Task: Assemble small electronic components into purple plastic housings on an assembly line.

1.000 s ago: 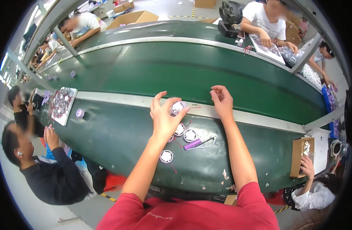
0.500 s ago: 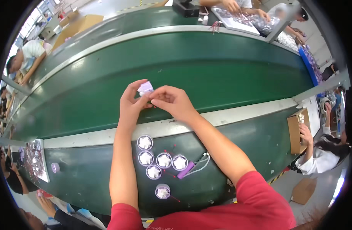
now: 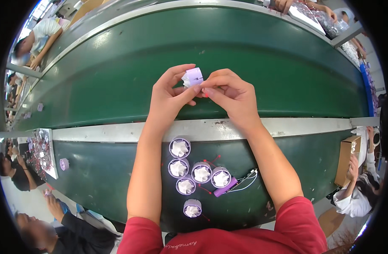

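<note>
My left hand is closed around a small purple fan housing with a white impeller inside, held tilted above the green belt. Close against its lower edge, the fingertips of my right hand are pinched together. A bit of red wire shows at those fingertips; most of it is hidden. Below my hands, several similar fan units lie on the near worktop with white impellers facing up, some trailing red wires. Beside them is a purple cylindrical battery with a small circuit board and white leads.
A metal rail separates the near worktop from the green belt. At the left stand a tray of wired parts and a lone purple housing. A cardboard box is at the right, with co-workers around the line.
The whole view has shifted, so the worktop things appear farther right. My hands still hold the fan housing together, now turned to show more of its purple side and slots.
</note>
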`<state>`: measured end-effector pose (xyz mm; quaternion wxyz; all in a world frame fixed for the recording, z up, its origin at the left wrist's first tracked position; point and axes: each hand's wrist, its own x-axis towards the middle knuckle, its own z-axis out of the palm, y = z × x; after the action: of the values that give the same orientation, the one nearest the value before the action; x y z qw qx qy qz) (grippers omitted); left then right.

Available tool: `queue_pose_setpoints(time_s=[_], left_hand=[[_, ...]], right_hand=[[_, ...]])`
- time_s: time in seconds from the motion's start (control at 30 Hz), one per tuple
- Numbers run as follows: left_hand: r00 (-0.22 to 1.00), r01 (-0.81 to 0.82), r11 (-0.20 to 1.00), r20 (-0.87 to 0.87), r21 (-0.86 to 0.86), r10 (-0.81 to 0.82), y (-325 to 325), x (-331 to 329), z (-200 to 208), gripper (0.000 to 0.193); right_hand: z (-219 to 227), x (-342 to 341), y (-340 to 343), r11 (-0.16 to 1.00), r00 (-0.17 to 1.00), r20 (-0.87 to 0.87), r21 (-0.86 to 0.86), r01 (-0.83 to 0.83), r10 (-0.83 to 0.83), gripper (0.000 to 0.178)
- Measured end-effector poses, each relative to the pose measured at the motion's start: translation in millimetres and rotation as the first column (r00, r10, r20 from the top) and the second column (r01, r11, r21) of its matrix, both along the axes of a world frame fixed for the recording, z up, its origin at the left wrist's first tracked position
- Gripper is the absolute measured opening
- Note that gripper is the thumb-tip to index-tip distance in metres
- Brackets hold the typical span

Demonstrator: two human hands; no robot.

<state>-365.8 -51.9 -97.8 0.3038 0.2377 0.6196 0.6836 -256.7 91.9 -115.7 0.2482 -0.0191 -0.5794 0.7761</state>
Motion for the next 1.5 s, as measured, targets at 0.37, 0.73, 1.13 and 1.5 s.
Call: queue_pose_setpoints(time_s=[0.37, 0.73, 1.13, 1.5], left_hand=[[0.995, 0.095, 0.995, 0.021, 0.009, -0.095, 0, 2, -6, 0.043], [0.965, 0.075, 0.993, 0.243, 0.086, -0.094, 1, 2, -5, 0.035], [0.99, 0.053, 0.998, 0.131, 0.043, -0.058, 5, 5, -5, 0.032], [0.99, 0.039, 0.999, 0.138, 0.017, -0.041, 7, 6, -5, 0.031]], right_hand=[[5, 5, -3, 0.881, 0.984, 0.013, 0.449, 0.151, -0.175, 0.012], [-3, 1, -3, 0.78, 0.933, -0.06, 0.532, 0.33, -0.354, 0.014], [0, 4, -5, 0.636, 0.898, -0.066, 0.684, 0.358, -0.434, 0.013], [-4, 3, -7, 0.553, 0.869, -0.14, 0.721, 0.417, -0.474, 0.017]])
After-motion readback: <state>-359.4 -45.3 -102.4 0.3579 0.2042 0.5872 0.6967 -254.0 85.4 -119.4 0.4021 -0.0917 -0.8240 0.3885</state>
